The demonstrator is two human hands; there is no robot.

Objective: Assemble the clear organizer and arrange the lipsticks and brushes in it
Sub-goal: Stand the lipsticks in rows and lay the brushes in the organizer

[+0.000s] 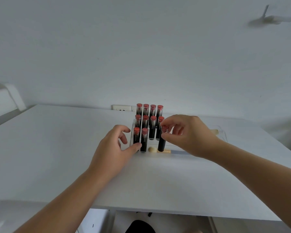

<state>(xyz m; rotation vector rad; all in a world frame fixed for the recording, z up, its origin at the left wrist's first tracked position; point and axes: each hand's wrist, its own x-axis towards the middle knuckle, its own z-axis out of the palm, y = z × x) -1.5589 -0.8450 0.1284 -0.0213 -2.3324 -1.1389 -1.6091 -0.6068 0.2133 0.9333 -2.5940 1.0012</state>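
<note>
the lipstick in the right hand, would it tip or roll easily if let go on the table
Probably both. The lipstick is a tall, narrow tube, so standing free it would likely tip at a nudge. Its round body would probably roll once on its side. The right hand pinches it by the top, suggesting it is light.

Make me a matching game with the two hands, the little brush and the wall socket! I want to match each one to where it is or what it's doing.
Things:
1. left hand
2. right hand
3. brush
4. socket

Places or states:
A. lying flat on the table in front of the organizer
B. pinching the top of a lipstick
C. on the wall behind the table
D. thumb against the organizer's left front corner

Pairs: 1-D, 2-B, 3-A, 4-C
</note>
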